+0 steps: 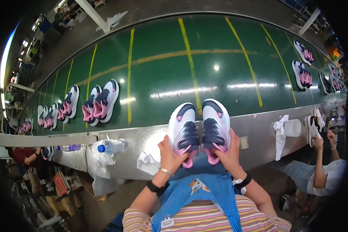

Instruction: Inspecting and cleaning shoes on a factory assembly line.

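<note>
Several white-soled, navy-and-pink sneakers (106, 99) stand in pairs toward the left end of the green, yellow-striped conveyor belt (158, 73), as I see it from my distant seat. Next, on the metal ledge (259, 149) along the belt's near edge, I make out a clear plastic bottle with a blue cap (112, 146) and a crumpled white sheet (149, 162).

At the middle, the left hand (171, 154) is clamped on the heel and outer side of a white-and-navy left shoe with a pink collar lining (184, 127). Just beside it is its mirror-shaped right shoe, in the same colours (215, 125), with the right hand (230, 153) clamped on its heel and outer side. Both toes point away, in front of the belt's near edge; whether the soles touch anything I can't tell.

To hold this pair well, I'd match the toes and heels, grip both sides equally, and press lightly so the soft collars don't crease.

Farther right, I see a white cylinder (292, 128) on the ledge, then a co-worker's hands (318, 143) by more shoes (312, 130).
</note>
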Demonstrator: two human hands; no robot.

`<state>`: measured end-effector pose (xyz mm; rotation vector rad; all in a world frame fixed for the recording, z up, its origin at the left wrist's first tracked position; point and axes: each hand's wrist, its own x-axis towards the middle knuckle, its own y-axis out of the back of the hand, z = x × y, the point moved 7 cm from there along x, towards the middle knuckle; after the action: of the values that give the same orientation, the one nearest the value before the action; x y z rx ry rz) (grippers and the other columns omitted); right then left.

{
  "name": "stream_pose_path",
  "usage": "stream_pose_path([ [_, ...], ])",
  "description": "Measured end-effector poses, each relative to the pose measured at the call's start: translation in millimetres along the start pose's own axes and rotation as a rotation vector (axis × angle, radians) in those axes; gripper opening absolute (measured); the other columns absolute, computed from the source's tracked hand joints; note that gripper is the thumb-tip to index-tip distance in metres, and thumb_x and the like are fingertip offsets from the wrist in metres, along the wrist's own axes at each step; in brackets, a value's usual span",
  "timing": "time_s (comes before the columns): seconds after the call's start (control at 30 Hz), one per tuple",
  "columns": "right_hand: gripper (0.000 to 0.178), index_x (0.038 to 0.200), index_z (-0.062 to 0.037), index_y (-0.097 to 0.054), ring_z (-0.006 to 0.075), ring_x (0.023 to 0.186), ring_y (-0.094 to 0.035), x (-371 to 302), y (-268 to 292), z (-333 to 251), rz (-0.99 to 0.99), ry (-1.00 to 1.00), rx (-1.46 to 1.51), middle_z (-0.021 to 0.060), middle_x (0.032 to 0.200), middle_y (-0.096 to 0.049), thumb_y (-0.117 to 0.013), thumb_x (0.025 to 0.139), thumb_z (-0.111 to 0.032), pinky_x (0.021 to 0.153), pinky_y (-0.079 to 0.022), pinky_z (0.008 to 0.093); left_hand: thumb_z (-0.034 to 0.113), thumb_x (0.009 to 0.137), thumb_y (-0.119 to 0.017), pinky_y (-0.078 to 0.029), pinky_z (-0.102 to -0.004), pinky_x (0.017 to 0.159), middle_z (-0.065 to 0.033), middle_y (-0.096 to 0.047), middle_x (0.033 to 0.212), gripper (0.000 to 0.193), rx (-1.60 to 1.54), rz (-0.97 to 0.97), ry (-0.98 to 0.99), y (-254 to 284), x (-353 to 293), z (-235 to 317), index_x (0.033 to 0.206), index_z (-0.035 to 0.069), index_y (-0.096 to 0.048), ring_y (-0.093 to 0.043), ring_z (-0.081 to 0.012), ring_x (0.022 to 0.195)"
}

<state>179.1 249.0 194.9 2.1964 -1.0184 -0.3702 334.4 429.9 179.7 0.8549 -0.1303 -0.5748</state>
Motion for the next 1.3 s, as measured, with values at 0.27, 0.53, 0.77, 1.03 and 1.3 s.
stream_pose_path([
  [0.27, 0.066, 0.121, -0.0002, -0.041, 0.0214, 0.092, -0.051, 19, -32, 63, -0.315, -0.194, 0.317, 0.0112, 0.105, -0.049, -0.071, 0.069, -0.025, 0.081, -0.041, 0.0320, 0.025, 0.088, -0.046, -0.036, -0.0290, 0.090, -0.0164, -0.051, 0.116, 0.048, -0.652, -0.434, 0.164, -28, 19, -43, 0.125, -0.002, -0.036, -0.048, -0.0197, 0.106],
  [0.53, 0.061, 0.126, -0.0039, -0.037, 0.0175, 0.099, -0.051, 21, -50, 49, -0.598, -0.339, 0.651, 0.0114, 0.109, -0.053, -0.065, 0.075, -0.019, 0.083, -0.041, 0.0289, 0.030, 0.091, -0.040, -0.033, -0.0269, 0.093, -0.0120, -0.046, 0.122, 0.048, -0.789, -0.551, 0.147, -44, 22, -55, 0.130, 0.003, -0.032, -0.043, -0.0181, 0.111],
  [0.77, 0.045, 0.127, -0.0020, -0.035, 0.0141, 0.098, -0.051, 18, -40, 44, -0.456, -0.544, 0.967, 0.0073, 0.112, -0.052, -0.047, 0.089, -0.024, 0.084, -0.041, 0.0269, 0.035, 0.092, -0.034, -0.043, -0.0293, 0.085, -0.0120, -0.050, 0.116, 0.049, -1.121, -0.485, 0.523, -24, 21, -53, 0.126, 0.000, -0.034, -0.053, -0.0184, 0.100],
  [1.03, 0.044, 0.123, -0.0011, -0.039, 0.0150, 0.099, -0.051, 27, -43, 24, -0.403, -0.578, 1.086, 0.0079, 0.113, -0.051, -0.041, 0.091, -0.031, 0.086, -0.040, 0.0267, 0.040, 0.091, -0.034, -0.041, -0.0315, 0.087, -0.0135, -0.053, 0.113, 0.052, -1.305, -0.427, 0.649, -10, 27, -48, 0.121, -0.003, -0.039, -0.054, -0.0213, 0.099],
  [1.3, 0.048, 0.124, -0.0028, -0.037, 0.0237, 0.111, -0.046, 35, -65, -6, -0.243, -0.732, 1.513, 0.0116, 0.123, -0.046, -0.039, 0.090, -0.037, 0.095, -0.035, 0.0356, 0.038, 0.092, -0.033, -0.041, -0.0357, 0.090, -0.0145, -0.050, 0.117, 0.048, -1.634, -0.305, 0.721, -20, 37, -66, 0.122, 0.001, -0.040, -0.050, -0.0245, 0.105],
])
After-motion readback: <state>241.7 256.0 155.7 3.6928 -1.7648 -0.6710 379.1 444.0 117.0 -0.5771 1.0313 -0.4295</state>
